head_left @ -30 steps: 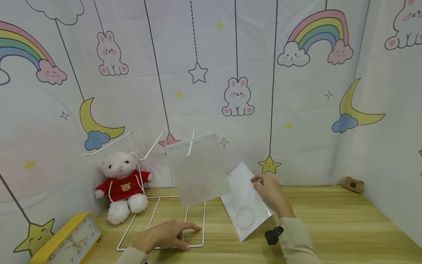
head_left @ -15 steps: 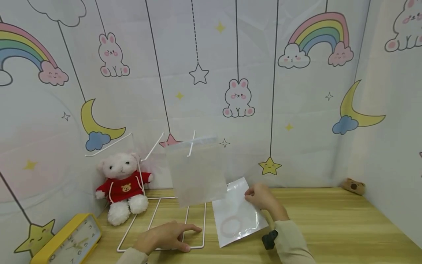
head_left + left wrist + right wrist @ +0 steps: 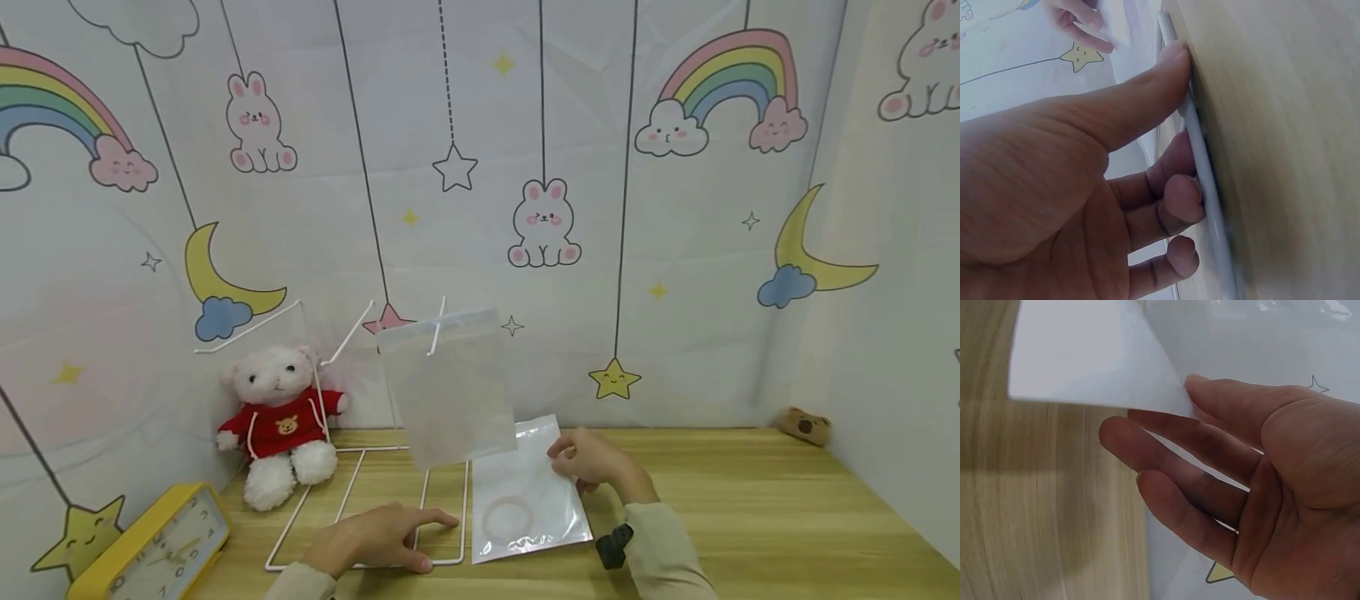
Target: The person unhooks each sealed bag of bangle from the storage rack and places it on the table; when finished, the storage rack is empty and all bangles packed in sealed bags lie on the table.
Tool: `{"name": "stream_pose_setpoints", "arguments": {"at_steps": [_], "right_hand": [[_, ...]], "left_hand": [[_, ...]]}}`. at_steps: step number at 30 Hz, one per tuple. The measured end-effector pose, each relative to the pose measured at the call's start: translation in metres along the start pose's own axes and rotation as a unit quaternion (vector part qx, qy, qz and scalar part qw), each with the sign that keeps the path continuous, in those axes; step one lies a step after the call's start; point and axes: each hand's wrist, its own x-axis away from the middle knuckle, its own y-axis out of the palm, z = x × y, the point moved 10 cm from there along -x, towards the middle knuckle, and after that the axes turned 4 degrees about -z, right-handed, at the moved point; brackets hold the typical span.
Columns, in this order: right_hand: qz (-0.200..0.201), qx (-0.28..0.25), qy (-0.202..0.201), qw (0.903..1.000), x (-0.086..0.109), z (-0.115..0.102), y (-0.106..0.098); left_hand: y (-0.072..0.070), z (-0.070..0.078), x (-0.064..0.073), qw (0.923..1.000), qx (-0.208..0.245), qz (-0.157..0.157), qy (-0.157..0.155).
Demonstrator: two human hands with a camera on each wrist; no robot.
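My left hand (image 3: 375, 533) rests on the base of a white wire rack (image 3: 466, 508), index finger stretched to the right. The left wrist view has its thumb and fingertips against a white rod (image 3: 1205, 175). Between thumb and index finger, my right hand (image 3: 596, 462) pinches the right edge of a white plastic pouch (image 3: 528, 483). A faint ring shape shows at the pouch's lower end, just right of the rack. From a rack prong hangs a translucent bag (image 3: 457, 400), overlapping the pouch's upper left. The right wrist view shows the pouch (image 3: 1094, 356) raised above the wood.
A plush bear (image 3: 281, 417) in a red top sits at the rack's back left, partly behind its wires. A yellow clock (image 3: 172, 542) stands front left. A small brown bear-faced object (image 3: 804, 425) lies at the far right, by the printed backdrop (image 3: 705, 350).
My right hand has brought the pouch left and down toward the rack, turning it more upright in view. The hanging bag has swung slightly. My left hand has stayed in place.
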Motion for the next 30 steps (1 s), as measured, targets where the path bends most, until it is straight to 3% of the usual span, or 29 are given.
{"name": "stream_pose_setpoints", "arguments": {"at_steps": [10, 17, 23, 30], "right_hand": [[-0.039, 0.014, 0.017, 0.9990, 0.006, 0.002, 0.001], [-0.034, -0.016, 0.025, 0.9990, 0.014, 0.003, -0.006], [0.001, -0.012, -0.034, 0.9994, 0.007, -0.013, -0.015], [0.068, 0.004, -0.099, 0.9928, -0.003, -0.038, -0.023]], "left_hand": [[0.000, 0.000, 0.000, 1.0000, 0.003, -0.005, -0.004], [0.001, -0.001, 0.000, 0.9999, 0.006, -0.004, -0.012], [0.000, -0.001, -0.001, 0.9999, 0.005, -0.004, -0.014], [0.000, 0.000, -0.001, 0.9999, 0.010, -0.005, -0.012]]}}
